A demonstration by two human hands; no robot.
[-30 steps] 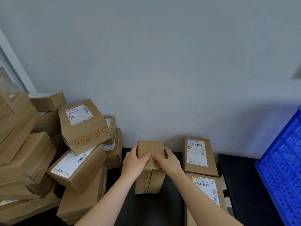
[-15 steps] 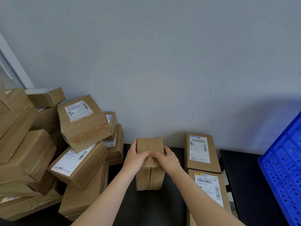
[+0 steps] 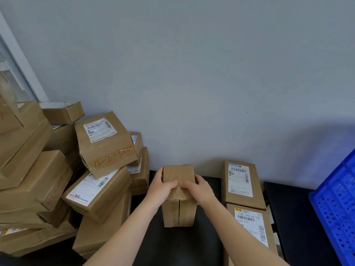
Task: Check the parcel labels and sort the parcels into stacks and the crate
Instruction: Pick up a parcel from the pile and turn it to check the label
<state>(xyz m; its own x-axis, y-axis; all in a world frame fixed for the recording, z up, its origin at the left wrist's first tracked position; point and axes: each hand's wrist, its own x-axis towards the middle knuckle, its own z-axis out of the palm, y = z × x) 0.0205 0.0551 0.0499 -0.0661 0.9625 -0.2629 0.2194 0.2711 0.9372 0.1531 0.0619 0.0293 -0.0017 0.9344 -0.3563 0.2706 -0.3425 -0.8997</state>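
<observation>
A small taped cardboard parcel stands upright on the black table, close to the wall. My left hand grips its upper left edge, and my right hand grips its upper right edge; both thumbs lie on the top face. No label shows on the faces I can see. Two labelled parcels lie flat in a row to the right. A blue perforated crate stands at the far right.
A loose heap of cardboard parcels fills the left side; one box with "4-2-3520" in red leans on top. A grey wall is right behind the table. A gap separates the table from a second black surface under the crate.
The parcel stays between both hands in nearly the same spot near the wall. The camera view has shifted slightly; the hands keep their hold.
</observation>
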